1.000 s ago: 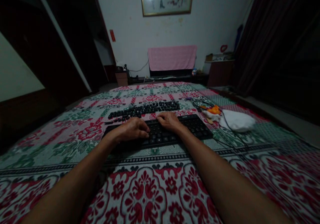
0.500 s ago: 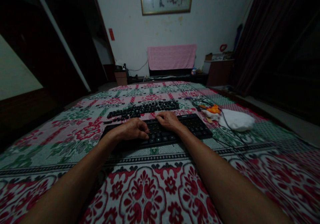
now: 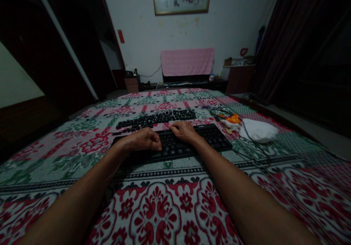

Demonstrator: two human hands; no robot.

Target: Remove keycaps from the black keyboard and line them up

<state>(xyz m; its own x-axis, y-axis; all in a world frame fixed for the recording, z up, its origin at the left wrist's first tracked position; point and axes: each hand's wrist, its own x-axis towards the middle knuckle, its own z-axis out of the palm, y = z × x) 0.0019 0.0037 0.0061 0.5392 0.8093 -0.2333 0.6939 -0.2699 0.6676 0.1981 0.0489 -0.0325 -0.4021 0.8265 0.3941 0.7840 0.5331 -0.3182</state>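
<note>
A black keyboard (image 3: 179, 151) lies on the patterned bedspread, showing bare sockets in its upper rows and keycaps along its lower rows. My left hand (image 3: 146, 140) is over its left half, fingers bent and pinched together close to the keys; whatever is between the fingertips is too small or hidden to make out. Resting at the middle of the far edge, my right hand (image 3: 184, 131) has curled fingers closed against the keyboard, with the fingertips partly hidden. Just beyond, loose black keycaps (image 3: 156, 118) are laid out in rows.
To the right lie a white cloth bundle (image 3: 259, 130), an orange item (image 3: 233, 118) and a dark cable (image 3: 248, 135). The floral bedspread (image 3: 156, 212) extends all around. Past the bed's far end, a pink cloth (image 3: 188, 62) hangs over a dark screen.
My left hand has shifted slightly, its fingers curling closer together. The right hand stays on the keyboard. The whole view has moved a little, and the keycap rows look unchanged.
</note>
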